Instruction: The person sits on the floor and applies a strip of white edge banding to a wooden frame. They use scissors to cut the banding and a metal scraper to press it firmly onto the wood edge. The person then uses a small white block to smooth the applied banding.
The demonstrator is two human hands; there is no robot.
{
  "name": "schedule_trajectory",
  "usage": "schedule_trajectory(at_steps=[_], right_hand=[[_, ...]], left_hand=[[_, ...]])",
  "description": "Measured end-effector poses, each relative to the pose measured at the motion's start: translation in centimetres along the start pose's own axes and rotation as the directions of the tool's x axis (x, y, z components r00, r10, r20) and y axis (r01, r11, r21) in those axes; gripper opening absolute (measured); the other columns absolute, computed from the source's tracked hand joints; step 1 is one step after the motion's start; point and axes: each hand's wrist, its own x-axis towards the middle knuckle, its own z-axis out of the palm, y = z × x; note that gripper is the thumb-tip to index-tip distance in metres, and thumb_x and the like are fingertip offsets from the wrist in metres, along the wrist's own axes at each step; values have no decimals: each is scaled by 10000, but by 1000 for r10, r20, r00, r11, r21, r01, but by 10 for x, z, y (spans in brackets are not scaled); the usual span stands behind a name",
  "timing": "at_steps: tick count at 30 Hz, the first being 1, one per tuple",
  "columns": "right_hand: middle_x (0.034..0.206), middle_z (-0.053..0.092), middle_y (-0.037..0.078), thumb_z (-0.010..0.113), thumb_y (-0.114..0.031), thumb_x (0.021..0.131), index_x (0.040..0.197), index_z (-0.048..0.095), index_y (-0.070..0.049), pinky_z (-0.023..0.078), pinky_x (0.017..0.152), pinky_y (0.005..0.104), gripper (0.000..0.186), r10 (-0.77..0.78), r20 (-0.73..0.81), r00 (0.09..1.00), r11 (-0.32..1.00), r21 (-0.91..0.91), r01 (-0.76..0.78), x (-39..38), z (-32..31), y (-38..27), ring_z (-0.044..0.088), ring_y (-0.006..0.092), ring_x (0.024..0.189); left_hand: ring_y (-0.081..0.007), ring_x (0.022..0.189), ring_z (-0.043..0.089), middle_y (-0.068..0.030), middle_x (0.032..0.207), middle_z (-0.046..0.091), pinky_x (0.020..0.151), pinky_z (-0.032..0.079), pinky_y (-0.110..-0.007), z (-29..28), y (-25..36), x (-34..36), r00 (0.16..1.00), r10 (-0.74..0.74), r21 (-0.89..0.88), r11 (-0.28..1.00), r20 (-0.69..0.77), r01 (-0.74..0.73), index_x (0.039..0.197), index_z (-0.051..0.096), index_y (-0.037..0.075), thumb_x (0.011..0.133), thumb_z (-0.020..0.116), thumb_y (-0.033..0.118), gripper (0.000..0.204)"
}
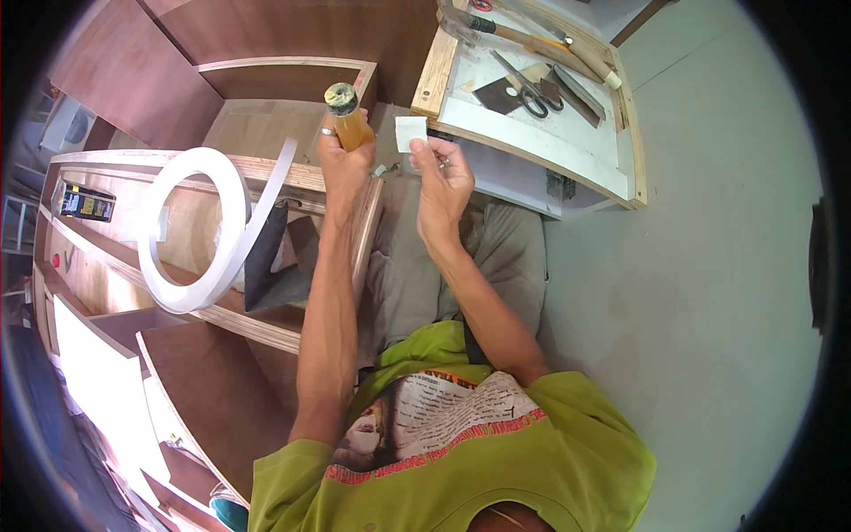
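My left hand (346, 164) is wrapped round a bottle with amber contents (353, 131), held upright with its crusted, dark-rimmed top toward me. Just right of it, my right hand (445, 182) pinches a small white square piece (410, 132) between thumb and fingers. The bottle and the piece are apart. Left of my left forearm, a large roll of white edging strip (238, 222) rests on a plywood frame (292, 174), its loose end sticking up. A dark folded sheet (282, 288) lies beside the roll.
At the upper right, a white wood-edged panel (470, 84) carries a claw hammer (523, 40), scissors (530, 96) and dark scraps (498, 96). A dark can (86, 202) lies at the far left. Plywood cabinet parts (213, 390) fill the left side; a grey floor (691, 293) spreads right.
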Motion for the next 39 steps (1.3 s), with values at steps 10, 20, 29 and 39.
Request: schedule_trajectory(at_steps=[10,20,29,39], right_hand=[[810,613,-10,703,-131,889,916,639,-15,428,661,203,136,-105,14,994,982,-154,106,-7,-12,4,508,46,726],[818,613,-12,704,-138,888,923,640,-10,429,669,206,147,-22,-16,1000,996,-89,20,-3,-18,7,513,45,742],[829,626,10,699,-134,892,947,634,-7,444,701,215,152,6,11,1000,1000,7,-7,3,-5,-9,541,56,770],[822,632,11,727,-129,868,929,644,5,457,690,207,169,-9,-21,1000,998,54,11,2,-2,-6,555,63,752]], left_hand=[[-152,839,616,-59,943,635,747,505,-286,0,-8,2,999,41,-17,999,-10,-41,1078,598,14,642,619,-89,448],[-158,806,617,-47,897,632,731,505,-289,3,1,1,998,53,29,998,-22,-52,1071,591,21,662,605,-75,420],[-84,618,517,-18,796,556,516,401,-218,4,4,0,999,37,-28,999,-2,-37,1076,548,18,678,524,-95,414],[-88,611,525,-27,780,559,512,410,-226,7,10,-2,1000,27,-60,998,9,-26,1072,544,28,679,524,-104,416]])
